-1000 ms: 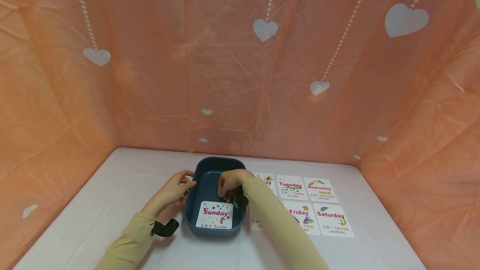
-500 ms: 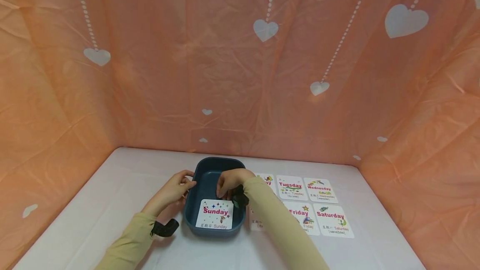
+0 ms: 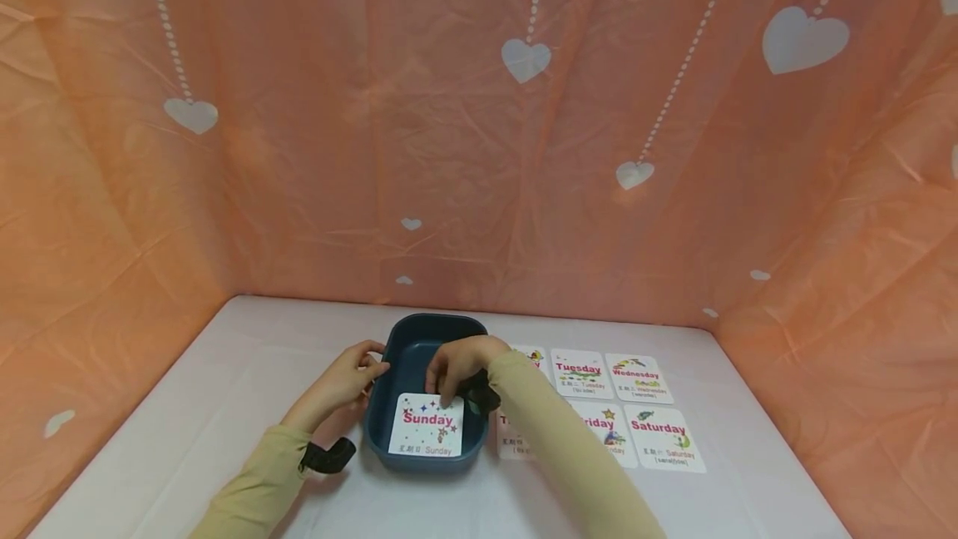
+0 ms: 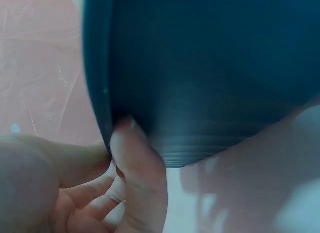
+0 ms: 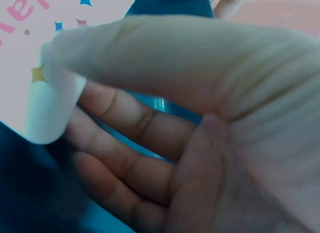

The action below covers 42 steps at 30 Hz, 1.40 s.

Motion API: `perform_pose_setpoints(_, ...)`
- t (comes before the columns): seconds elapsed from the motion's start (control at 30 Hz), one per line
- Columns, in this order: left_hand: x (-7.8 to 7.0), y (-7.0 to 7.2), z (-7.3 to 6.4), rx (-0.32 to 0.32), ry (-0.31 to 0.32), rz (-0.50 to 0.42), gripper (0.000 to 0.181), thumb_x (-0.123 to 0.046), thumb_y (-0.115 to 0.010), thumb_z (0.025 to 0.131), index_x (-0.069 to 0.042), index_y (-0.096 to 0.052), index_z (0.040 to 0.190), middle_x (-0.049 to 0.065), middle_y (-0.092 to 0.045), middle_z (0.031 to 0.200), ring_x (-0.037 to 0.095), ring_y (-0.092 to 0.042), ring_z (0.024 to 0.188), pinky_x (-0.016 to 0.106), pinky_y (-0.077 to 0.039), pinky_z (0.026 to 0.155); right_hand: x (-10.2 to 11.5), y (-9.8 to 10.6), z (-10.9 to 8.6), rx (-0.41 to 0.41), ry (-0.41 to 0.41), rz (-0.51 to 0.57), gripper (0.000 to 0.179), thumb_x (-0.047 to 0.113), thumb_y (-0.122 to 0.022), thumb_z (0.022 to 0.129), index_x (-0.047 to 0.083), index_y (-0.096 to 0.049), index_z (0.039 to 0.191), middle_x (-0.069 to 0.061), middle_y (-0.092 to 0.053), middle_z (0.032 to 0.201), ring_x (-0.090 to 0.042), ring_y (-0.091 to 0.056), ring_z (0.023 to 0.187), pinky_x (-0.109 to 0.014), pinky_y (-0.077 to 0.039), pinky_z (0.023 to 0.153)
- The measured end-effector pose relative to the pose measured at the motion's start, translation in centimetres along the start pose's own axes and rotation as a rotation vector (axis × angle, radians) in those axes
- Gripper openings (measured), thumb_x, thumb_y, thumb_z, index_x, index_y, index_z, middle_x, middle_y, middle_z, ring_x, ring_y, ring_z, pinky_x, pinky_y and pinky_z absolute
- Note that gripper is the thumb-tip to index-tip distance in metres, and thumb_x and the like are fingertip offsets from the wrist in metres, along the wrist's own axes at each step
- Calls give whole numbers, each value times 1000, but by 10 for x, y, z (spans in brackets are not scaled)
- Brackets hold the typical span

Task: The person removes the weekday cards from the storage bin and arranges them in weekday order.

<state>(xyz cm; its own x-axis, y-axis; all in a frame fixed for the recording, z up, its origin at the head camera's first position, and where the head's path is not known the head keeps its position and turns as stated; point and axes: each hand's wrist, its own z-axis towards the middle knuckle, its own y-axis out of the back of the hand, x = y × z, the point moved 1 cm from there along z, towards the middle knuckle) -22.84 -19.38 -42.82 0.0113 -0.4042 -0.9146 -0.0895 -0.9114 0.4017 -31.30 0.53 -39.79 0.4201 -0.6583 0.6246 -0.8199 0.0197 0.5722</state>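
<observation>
A dark blue rectangular box (image 3: 404, 352) stands near the middle of the white table. My left hand (image 3: 343, 379) grips its left wall; the left wrist view has a finger and the thumb pinching the rim (image 4: 100, 93). Inside the box, at the near end, is a white square card printed "Sunday" (image 3: 425, 432). My right hand (image 3: 462, 363) reaches in over the right wall and pinches the card's upper edge. In the right wrist view the thumb (image 5: 125, 50) lies on the printed face, with the other fingers behind the card.
Day cards lie in two rows right of the box: Tuesday (image 3: 582, 374), Wednesday (image 3: 639, 378), Friday (image 3: 614, 435) and Saturday (image 3: 663, 437) show well. My right forearm (image 3: 557, 431) partly hides two others. Behind the table (image 3: 284, 331) hangs an orange curtain (image 3: 449, 148) with hearts.
The Sunday card has shifted slightly up and away inside the box. My right thumb now overlaps its top edge, where the fingers were beyond it before. The left hand keeps its place.
</observation>
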Motion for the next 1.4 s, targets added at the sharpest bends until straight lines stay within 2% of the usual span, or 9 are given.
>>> perform_pose_setpoints(0.13, 0, 0, 0, -3, 7, 4, 34, -7, -54, 97, 6, -46, 127, 9, -52, 76, 17, -49, 48, 29, -43, 40, 3, -3, -2, 16, 13, 16, 22, -9, -71, 78, 7, -68, 93, -1, -64, 78, -10, -56, 65, -22, -47, 59)
perform_pose_setpoints(0.27, -2, 2, 0, -10, 15, 15, 34, -8, -54, 97, 5, -46, 127, 10, -53, 78, 17, -49, 49, 30, -44, 41, 5, -5, -6, -6, 37, 4, 26, -12, -70, 77, 8, -67, 94, 0, -63, 78, -10, -56, 65, -21, -47, 58)
perform_pose_setpoints(0.4, -2, 2, -1, -14, 12, 20, 34, -8, -54, 97, 6, -46, 127, 10, -53, 78, 17, -49, 49, 31, -45, 42, 6, -5, -11, -90, 95, -36, 23, -8, -71, 78, 9, -67, 93, 2, -62, 80, -8, -55, 70, -21, -48, 61)
perform_pose_setpoints(0.5, -1, 3, -1, -19, 8, 22, 34, -7, -54, 97, 6, -46, 126, 9, -53, 77, 17, -51, 50, 31, -46, 42, 5, -2, -17, -172, 140, -20, 20, -6, -71, 80, 8, -67, 94, 2, -63, 82, -8, -56, 73, -22, -48, 62)
perform_pose_setpoints(0.77, 1, 4, 3, -14, -34, 17, 31, -5, -53, 97, 9, -46, 124, 11, -54, 74, 17, -50, 47, 33, -46, 40, -10, 13, -42, -421, 260, 165, 18, 0, -63, 88, 5, -64, 105, -2, -64, 96, -14, -59, 84, -29, -52, 71)
perform_pose_setpoints(0.93, 1, 6, 4, 3, -51, 18, 33, -7, -53, 97, 9, -45, 125, 11, -54, 74, 18, -50, 45, 33, -44, 39, -27, 19, -62, -630, 292, 272, 20, 5, -62, 91, 3, -64, 111, -8, -62, 105, -17, -59, 88, -31, -51, 75)
perform_pose_setpoints(1.03, 0, 7, 3, 9, -57, 28, 34, -9, -53, 98, 9, -45, 126, 10, -54, 74, 19, -51, 45, 34, -44, 39, -37, 19, -71, -725, 297, 379, 22, 3, -62, 91, -1, -63, 112, -13, -62, 107, -19, -61, 88, -38, -53, 76)
perform_pose_setpoints(1.17, -1, 8, 4, 12, -54, 27, 36, -9, -53, 98, 9, -45, 127, 9, -53, 74, 19, -50, 44, 33, -44, 39, -49, 17, -78, -804, 311, 509, 24, 1, -62, 91, -6, -60, 114, -17, -63, 104, -20, -63, 88, -44, -53, 77)
perform_pose_setpoints(1.4, -1, 7, 5, 10, -56, 27, 36, -7, -53, 97, 10, -45, 127, 9, -53, 73, 18, -50, 44, 33, -45, 40, -55, 18, -94, -874, 331, 596, 24, -1, -62, 90, -7, -60, 113, -13, -64, 98, -19, -64, 83, -36, -54, 74)
